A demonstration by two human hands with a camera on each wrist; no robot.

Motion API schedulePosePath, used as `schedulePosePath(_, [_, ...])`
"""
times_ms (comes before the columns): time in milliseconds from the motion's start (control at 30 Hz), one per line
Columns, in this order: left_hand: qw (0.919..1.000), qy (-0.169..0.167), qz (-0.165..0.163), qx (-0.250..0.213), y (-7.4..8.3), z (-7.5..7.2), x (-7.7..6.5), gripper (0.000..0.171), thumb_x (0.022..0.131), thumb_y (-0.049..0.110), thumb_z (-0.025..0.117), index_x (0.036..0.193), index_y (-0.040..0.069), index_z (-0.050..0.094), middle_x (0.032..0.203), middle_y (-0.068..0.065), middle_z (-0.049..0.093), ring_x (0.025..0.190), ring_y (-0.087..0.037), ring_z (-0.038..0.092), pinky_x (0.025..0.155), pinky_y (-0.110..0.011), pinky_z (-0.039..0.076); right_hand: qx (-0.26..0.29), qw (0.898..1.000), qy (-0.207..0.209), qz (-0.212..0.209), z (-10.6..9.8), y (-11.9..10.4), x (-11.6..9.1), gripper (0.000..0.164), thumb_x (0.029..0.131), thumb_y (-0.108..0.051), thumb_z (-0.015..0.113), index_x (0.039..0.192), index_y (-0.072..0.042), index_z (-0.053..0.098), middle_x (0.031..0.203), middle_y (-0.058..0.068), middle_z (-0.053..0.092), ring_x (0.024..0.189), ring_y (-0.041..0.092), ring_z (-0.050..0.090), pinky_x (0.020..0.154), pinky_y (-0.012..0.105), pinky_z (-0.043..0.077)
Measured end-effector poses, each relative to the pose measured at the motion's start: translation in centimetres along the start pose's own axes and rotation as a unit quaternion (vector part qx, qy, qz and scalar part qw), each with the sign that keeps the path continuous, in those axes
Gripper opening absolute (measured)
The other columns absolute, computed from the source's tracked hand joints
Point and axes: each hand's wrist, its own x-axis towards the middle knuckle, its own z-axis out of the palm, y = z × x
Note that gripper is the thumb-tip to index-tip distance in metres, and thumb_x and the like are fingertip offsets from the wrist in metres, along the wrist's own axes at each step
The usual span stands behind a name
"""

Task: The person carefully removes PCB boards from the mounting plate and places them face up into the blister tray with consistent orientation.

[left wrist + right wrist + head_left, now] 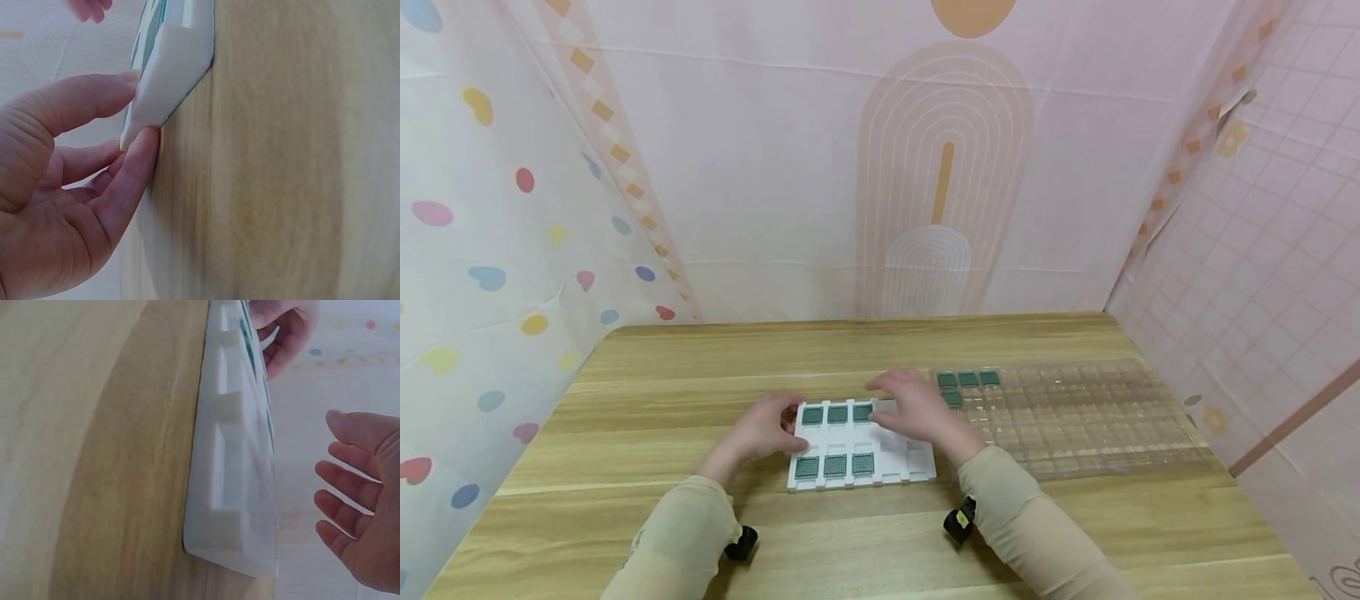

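Pinching the left end of a white tray [831,437] with the left hand [763,429], thumb over the top edge and fingers bent against the end wall, low by the underside. Lying on a wooden table [850,537], directly right of the grip and between both hands. Showing six green chips [835,466] seated on the side nearest the grip, three in the row farther from the body and three in the nearer row. Across from the grip, holding the right hand [917,408] spread above the tray's far right portion, fingers apart and slightly bent, apart from the tray wall in the right wrist view. Farther right of the grip, beyond that hand, spreading out as a clear compartmented tray [1090,417], with four matching chips [967,379] at the far corner closest to the grip, three in the back row, one in the next.
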Motion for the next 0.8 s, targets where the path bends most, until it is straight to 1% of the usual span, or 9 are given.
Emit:
schedulePosePath(233, [1.0,0.0,-0.001,-0.002,0.0,0.0,0.0,0.069,0.071,0.006,0.086,0.131,-0.009,0.055,0.11,-0.014,0.057,0.087,-0.023,0.052,0.077,-0.037,0.046,-0.05,0.998,-0.027,0.009,0.7,-0.5,0.8,0.046,0.088,-0.031,0.075,0.129,-0.013,0.064,0.131,0.004,0.062,0.124,0.025,0.051,0.106,0.042,0.037])
schedulePosePath(400, [1.0,0.0,-0.004,-0.003,0.1,0.0,0.0,0.069,0.071,0.006,0.086,0.131,-0.009,0.055,0.11,-0.014,0.057,0.087,-0.023,0.052,0.078,-0.037,0.046,-0.084,0.996,-0.038,0.007,1.2,-0.6,1.3,0.046,0.087,-0.032,0.076,0.127,-0.014,0.065,0.128,0.001,0.063,0.122,0.022,0.053,0.106,0.039,0.037])
schedulePosePath(800, [1.0,0.002,-0.003,-0.003,0.1,0.0,0.0,0.07,0.07,0.006,0.086,0.131,-0.009,0.054,0.11,-0.015,0.057,0.086,-0.022,0.052,0.076,-0.037,0.046,-0.133,0.989,-0.056,0.017,1.8,-1.0,1.8,0.041,0.087,-0.034,0.076,0.123,-0.017,0.068,0.124,0.0,0.065,0.116,0.02,0.054,0.101,0.035,0.04])
